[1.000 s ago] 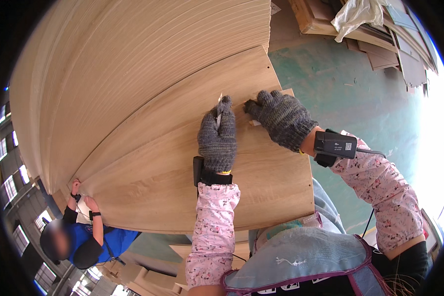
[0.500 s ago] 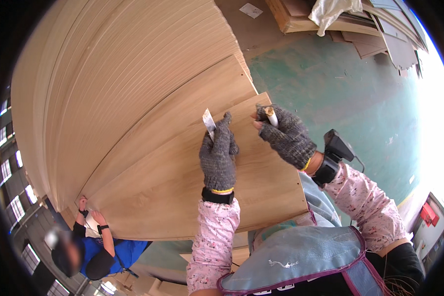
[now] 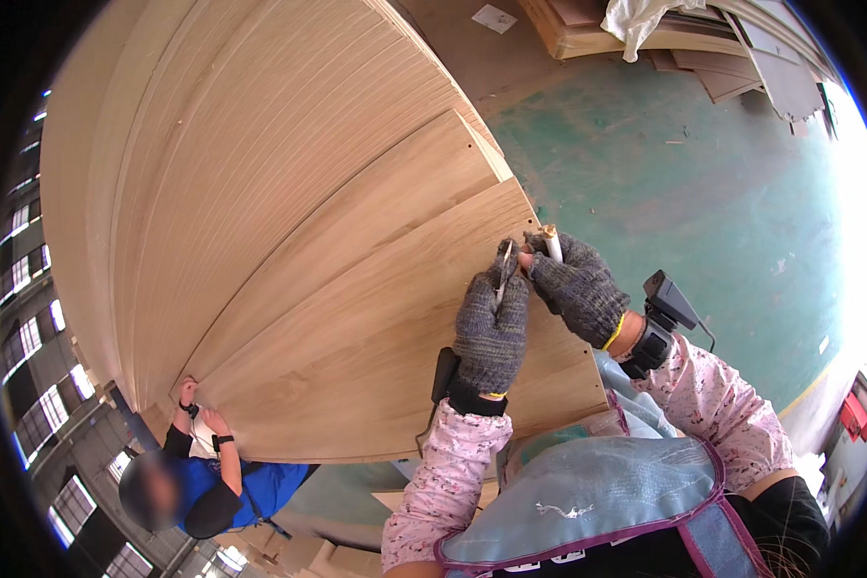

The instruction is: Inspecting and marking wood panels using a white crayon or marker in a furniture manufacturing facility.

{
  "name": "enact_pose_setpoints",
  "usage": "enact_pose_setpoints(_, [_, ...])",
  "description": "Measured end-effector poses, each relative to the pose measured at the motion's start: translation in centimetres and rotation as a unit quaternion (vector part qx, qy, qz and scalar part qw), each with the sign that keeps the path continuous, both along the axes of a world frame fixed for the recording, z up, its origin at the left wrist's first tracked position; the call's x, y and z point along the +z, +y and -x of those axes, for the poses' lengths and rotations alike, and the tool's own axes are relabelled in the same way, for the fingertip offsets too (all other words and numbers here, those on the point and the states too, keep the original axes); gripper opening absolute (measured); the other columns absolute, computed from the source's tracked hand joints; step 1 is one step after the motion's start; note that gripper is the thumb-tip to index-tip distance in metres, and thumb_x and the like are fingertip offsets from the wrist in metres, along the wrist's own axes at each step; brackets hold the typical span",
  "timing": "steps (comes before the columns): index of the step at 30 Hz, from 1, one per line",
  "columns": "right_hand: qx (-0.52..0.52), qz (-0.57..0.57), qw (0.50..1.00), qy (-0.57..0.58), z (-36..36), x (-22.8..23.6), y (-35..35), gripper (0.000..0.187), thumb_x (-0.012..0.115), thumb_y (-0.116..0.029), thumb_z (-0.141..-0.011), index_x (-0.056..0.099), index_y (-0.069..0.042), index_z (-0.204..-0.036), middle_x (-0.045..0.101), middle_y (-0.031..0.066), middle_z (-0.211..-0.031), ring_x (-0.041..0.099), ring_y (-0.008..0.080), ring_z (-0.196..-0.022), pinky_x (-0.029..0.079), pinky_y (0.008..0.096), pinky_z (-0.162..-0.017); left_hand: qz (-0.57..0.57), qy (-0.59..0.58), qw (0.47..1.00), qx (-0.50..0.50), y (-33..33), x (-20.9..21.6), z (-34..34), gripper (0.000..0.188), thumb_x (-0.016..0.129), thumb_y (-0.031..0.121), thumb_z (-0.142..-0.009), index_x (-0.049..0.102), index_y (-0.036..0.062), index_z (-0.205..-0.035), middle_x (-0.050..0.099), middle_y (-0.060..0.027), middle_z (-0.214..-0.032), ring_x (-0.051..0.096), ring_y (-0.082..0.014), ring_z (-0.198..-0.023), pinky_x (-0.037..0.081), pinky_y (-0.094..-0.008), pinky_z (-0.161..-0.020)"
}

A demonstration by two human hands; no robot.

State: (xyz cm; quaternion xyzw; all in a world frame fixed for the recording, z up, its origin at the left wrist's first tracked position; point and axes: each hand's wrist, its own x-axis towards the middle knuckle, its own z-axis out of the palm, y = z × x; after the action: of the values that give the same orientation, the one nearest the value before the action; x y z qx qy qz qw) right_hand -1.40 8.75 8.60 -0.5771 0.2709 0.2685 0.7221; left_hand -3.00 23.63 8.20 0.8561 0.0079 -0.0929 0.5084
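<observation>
My left hand (image 3: 491, 332), in a grey knit fingerless glove, is closed around a thin white flat strip (image 3: 505, 272) that points away from me. My right hand (image 3: 585, 289), gloved the same way, grips a white stick (image 3: 553, 245) with a rough brown end standing up from the fist. Both hands are close together, fingertips nearly meeting, over the far right corner of a light wood-grain panel (image 3: 356, 366). Small dark holes dot that panel's right edge. Whether either hand rests on the board, I cannot tell.
More wood-coloured boards (image 3: 289, 125) are stacked beyond the panel. A co-worker in blue (image 3: 275, 491) has both hands at the panel's far left end. Green floor (image 3: 684, 212) lies to the right, with piled sheets (image 3: 588, 43) and white cloth (image 3: 645, 21) at the back.
My left hand has moved right and slightly nearer to me, bringing the white strip beside my right hand. The right hand has shifted a little to the right and nearer.
</observation>
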Motion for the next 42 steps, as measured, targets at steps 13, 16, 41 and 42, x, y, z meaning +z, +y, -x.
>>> enact_pose_setpoints(13, [0.005,-0.008,1.000,0.026,1.1,-1.2,-0.6,0.031,0.069,-0.032,-0.090,0.063,-0.006,-0.106,0.056,-0.0024,-0.068,0.051,0.0053,-0.056,0.041,0.0215,-0.046,0.159,0.196,0.963,0.096,0.8,0.8,0.5,0.027,0.055,0.014,-0.098,0.061,0.0007,-0.121,0.067,-0.0044,-0.104,0.059,-0.0106,-0.085,0.048,-0.0257,-0.074])
enact_pose_setpoints(16, [-0.024,-0.008,0.999,0.037,1.1,-1.6,-1.2,0.034,0.069,-0.032,-0.089,0.063,-0.007,-0.111,0.056,-0.0035,-0.072,0.051,0.0053,-0.058,0.042,0.0217,-0.048,0.194,0.225,0.944,0.145,1.9,0.6,1.1,0.030,0.054,0.014,-0.099,0.060,0.0008,-0.125,0.066,-0.0018,-0.108,0.055,-0.0060,-0.084,0.045,-0.0200,-0.074])
enact_pose_setpoints(41, [0.067,0.262,0.963,0.006,8.1,-10.1,-7.8,0.037,0.066,-0.032,-0.088,0.062,-0.008,-0.117,0.069,0.0141,-0.095,0.066,0.0285,-0.086,0.051,0.0364,-0.081,-0.100,0.103,0.989,0.017,5.1,-6.5,-5.7,0.029,0.045,0.029,-0.102,0.058,0.0035,-0.110,0.065,-0.0050,-0.077,0.061,-0.0146,-0.071,0.050,-0.0317,-0.071])
enact_pose_setpoints(42, [0.062,0.252,0.965,-0.034,8.5,-10.0,-7.4,0.037,0.066,-0.032,-0.088,0.062,-0.008,-0.117,0.069,0.0141,-0.095,0.066,0.0285,-0.086,0.051,0.0364,-0.081,-0.112,0.116,0.987,0.012,5.0,-6.6,-5.7,0.030,0.045,0.029,-0.102,0.058,0.0049,-0.115,0.067,-0.0085,-0.084,0.065,-0.0201,-0.077,0.051,-0.0349,-0.074])
